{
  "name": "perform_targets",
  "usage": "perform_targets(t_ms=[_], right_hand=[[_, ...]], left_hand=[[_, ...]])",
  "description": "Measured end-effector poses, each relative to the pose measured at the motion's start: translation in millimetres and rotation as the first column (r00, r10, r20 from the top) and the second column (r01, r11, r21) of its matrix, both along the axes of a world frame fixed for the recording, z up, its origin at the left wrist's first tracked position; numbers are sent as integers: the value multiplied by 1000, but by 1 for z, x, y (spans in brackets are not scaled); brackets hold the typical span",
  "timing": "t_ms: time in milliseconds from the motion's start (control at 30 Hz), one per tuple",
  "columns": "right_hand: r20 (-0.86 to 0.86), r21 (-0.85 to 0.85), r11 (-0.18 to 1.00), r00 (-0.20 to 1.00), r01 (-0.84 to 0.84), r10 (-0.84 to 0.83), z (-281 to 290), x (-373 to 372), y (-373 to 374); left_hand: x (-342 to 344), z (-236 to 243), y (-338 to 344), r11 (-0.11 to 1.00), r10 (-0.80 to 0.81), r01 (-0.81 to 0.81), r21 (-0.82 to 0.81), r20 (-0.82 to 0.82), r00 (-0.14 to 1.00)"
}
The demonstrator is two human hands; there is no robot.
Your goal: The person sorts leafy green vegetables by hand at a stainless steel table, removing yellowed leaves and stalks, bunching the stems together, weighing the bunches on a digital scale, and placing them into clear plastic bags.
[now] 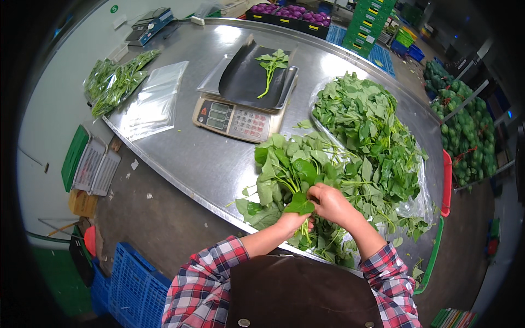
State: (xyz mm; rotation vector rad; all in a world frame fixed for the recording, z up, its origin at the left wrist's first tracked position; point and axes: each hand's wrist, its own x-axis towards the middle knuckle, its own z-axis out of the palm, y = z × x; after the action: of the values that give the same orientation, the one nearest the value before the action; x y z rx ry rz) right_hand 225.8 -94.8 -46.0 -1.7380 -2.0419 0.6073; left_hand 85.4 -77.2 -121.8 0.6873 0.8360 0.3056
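A bunch of leafy green sprigs (284,175) is gathered over the near edge of the metal table. My left hand (295,221) is closed round its stems, which poke out below the fist. Close beside it, my right hand (331,204) has its fingers pinched together at the stems and leaves of the same bunch; the fingertips are partly hidden. A large heap of the same greens (361,115) lies to the right on clear plastic. Beyond the bunch stands a digital scale (229,120) with a black curved tray (240,71), on which one sprig (269,68) rests.
Flat clear plastic bags (156,98) and bagged greens (117,82) lie at the table's left. Another scale (149,27) sits at the far left corner. Purple produce in black crates (290,19), stacked green crates (369,27) and netted green produce (465,131) stand beyond. A blue crate (136,284) is below left.
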Motion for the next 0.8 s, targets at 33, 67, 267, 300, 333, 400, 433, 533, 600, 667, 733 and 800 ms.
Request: perform_targets(t_ms=[33,67,267,300,333,400,433,533,600,667,733,800], right_hand=[[-140,-94,994,987,63,-76,-1,2,-2],[-270,-191,976,951,105,-155,-2,3,-3],[-859,-337,935,-443,111,-257,8,42,8],[-804,-283,946,-577,160,-143,18,44,12],[-749,-268,950,-655,159,-102,31,44,12],[-965,-250,967,75,46,-253,51,30,8],[-858,-271,962,456,-10,-237,55,20,10],[-49,145,986,995,-77,85,34,-20,27],[209,258,965,972,53,-109,11,-33,44],[310,305,943,922,134,-231,-3,-41,66],[181,309,940,961,145,-208,-10,-28,68],[-49,383,908,986,167,-161,-9,-24,67]], left_hand=[[0,1,1,1000,-11,10,-21,-20,1000],[-2,4,4,999,-15,14,-39,-40,999],[3,9,15,978,-185,195,76,-118,976],[3,4,19,966,-223,240,99,-154,962],[3,0,23,951,-260,285,120,-191,947],[6,1,32,895,-342,406,186,-300,890],[9,2,34,867,-335,417,273,-300,893],[22,-10,34,646,-293,435,628,-322,900],[33,-29,28,247,-113,382,891,-365,924],[36,-25,26,240,-61,367,898,-364,930],[38,19,26,660,-332,572,488,-494,804],[32,1,27,805,-288,468,365,-450,845]])
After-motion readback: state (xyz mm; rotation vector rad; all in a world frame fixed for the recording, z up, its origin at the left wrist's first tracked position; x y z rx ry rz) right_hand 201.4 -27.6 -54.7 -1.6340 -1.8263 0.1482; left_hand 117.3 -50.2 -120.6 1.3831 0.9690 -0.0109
